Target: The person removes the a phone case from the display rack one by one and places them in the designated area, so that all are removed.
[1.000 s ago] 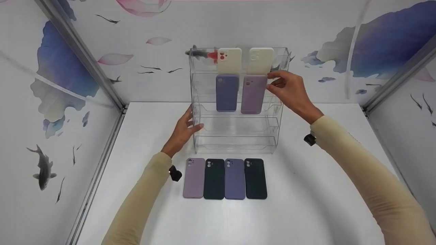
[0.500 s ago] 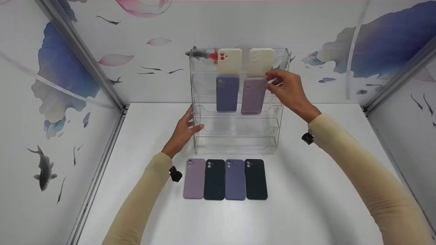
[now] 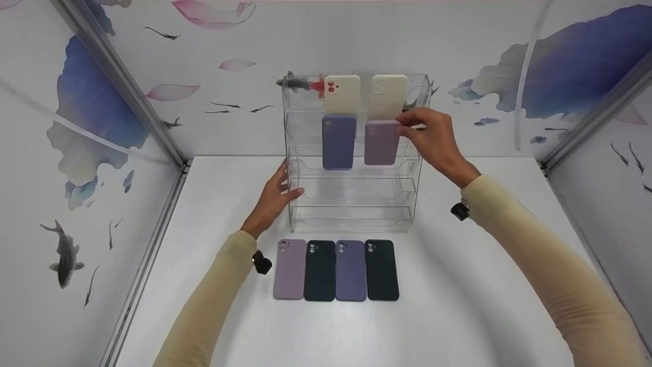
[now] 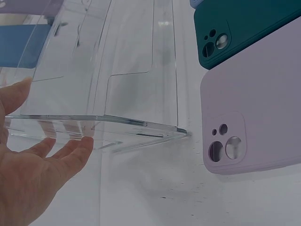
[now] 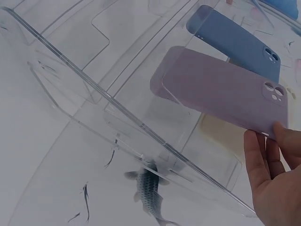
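My right hand [image 3: 432,137] pinches a mauve phone case [image 3: 381,145] near an upper corner, its lower end seen through the clear rack [image 3: 351,214], beside a violet case [image 3: 338,145] and below a cream case [image 3: 389,94], as my left hand [image 3: 270,201] grips the rack's side; in front, four more cases [image 3: 321,271] lie in a row on the bench [image 3: 351,336].

And there's no lettering, number or sign to read here, though the wrist views look dim.
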### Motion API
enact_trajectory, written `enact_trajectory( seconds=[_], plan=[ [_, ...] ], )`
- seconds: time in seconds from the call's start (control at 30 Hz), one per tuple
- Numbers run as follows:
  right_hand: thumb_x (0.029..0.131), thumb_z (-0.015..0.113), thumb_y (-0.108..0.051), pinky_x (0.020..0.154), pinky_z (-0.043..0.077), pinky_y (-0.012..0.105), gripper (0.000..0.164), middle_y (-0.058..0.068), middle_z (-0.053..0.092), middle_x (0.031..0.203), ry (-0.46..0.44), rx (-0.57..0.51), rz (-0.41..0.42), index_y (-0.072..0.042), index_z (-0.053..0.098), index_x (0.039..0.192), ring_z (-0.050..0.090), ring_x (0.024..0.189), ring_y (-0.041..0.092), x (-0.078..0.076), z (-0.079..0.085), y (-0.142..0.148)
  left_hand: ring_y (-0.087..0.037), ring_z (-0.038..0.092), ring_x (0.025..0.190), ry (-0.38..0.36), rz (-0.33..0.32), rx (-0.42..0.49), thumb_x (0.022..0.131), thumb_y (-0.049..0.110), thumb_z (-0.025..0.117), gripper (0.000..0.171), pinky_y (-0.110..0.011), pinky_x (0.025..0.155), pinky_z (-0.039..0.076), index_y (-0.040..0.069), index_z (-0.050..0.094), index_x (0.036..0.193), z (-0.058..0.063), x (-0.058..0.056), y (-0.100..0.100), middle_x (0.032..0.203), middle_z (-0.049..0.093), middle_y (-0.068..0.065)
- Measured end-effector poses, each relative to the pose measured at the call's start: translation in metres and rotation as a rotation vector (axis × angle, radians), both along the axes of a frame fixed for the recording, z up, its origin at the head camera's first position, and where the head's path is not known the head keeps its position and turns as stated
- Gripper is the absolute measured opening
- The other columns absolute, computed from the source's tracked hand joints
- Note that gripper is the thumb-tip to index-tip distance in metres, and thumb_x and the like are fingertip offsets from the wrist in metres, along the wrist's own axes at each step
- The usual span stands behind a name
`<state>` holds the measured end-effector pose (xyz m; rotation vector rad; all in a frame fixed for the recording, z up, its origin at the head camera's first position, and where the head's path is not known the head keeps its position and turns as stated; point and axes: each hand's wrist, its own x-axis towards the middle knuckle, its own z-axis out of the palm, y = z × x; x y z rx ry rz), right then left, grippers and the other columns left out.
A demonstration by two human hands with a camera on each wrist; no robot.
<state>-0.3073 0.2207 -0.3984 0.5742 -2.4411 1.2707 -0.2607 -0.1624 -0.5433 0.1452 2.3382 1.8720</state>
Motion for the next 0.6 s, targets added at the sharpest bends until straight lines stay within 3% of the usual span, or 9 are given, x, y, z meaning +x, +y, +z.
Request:
enact_trajectory(
  seconds=[0.13,0.33,0.6],
  plan=[
    [0.102,0.078,-0.001,0.092,0.059,0.019,0.019,0.011,0.079,0.114,0.030,-0.047,0.003,-0.003,0.083,0.121,0.073,0.103,0.016,0.008,0.006,0.005,-0.047,0.039,0.159,0.011,-0.016,0.023,0.107,0.022,0.076,0.097,-0.065,0.125,0.038,0.031,0.012,0.179,-0.001,0.000,-0.001,0.181,0.026,-0.018],
    [0.102,0.079,-0.003,0.095,0.060,0.021,0.022,0.011,0.079,0.116,0.023,-0.085,-0.022,-0.004,0.082,0.124,0.072,0.103,0.012,0.022,0.013,0.016,-0.043,0.042,0.158,0.013,-0.007,0.020,0.108,0.017,0.074,0.096,-0.064,0.125,0.039,0.029,0.012,0.179,0.000,0.000,-0.001,0.180,0.026,-0.020],
    [0.102,0.080,-0.007,0.095,0.060,0.021,0.021,0.011,0.078,0.113,-0.003,-0.133,-0.063,-0.002,0.082,0.122,0.074,0.102,0.011,0.034,0.007,0.037,-0.041,0.043,0.157,0.010,-0.006,0.009,0.107,0.020,0.076,0.096,-0.064,0.125,0.038,0.031,0.013,0.179,0.000,0.001,-0.001,0.180,0.028,-0.016]
  ],
)
